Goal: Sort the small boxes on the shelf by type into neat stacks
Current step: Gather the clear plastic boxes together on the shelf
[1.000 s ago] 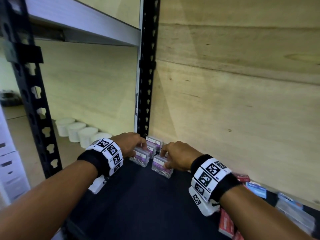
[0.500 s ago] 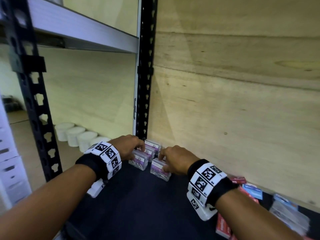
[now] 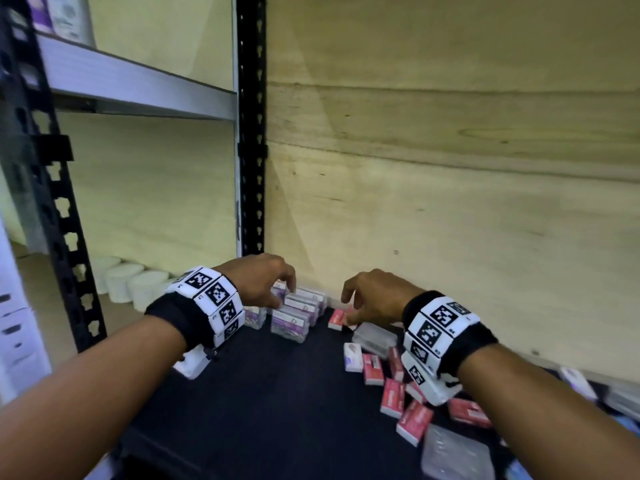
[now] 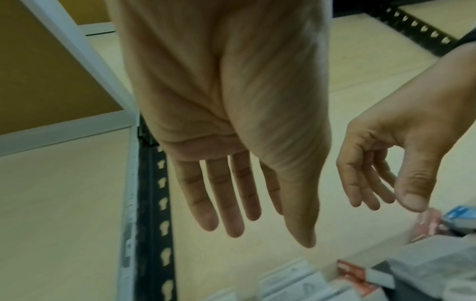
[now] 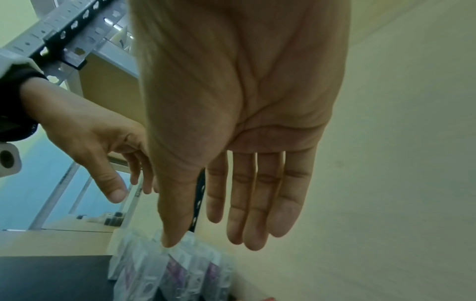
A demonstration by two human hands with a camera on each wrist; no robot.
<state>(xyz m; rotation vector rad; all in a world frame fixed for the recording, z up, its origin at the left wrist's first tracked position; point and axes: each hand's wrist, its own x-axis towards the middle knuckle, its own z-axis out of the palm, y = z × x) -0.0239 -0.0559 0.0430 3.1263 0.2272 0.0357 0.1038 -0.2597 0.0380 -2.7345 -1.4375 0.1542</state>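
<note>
Several clear boxes with purple labels (image 3: 290,321) stand in rows in the back left corner of the dark shelf (image 3: 270,403); the right wrist view shows them too (image 5: 177,272). My left hand (image 3: 266,285) hovers just above them with straight, relaxed fingers (image 4: 231,203) and holds nothing. My right hand (image 3: 367,299) hangs empty to their right, fingers (image 5: 257,203) straight, over a red box (image 3: 336,319). More red boxes (image 3: 393,398) lie scattered under my right wrist.
A black slotted upright (image 3: 251,133) stands at the shelf's back left corner, against a plywood back wall (image 3: 450,185). Clear lidded boxes (image 3: 457,455) and blue ones lie at the far right. White round tubs (image 3: 121,282) sit on the neighbouring shelf to the left.
Both hands have let go of the purple-labelled boxes and lifted. My right hand has moved right, away from the group. The view has shifted to show the red boxes.
</note>
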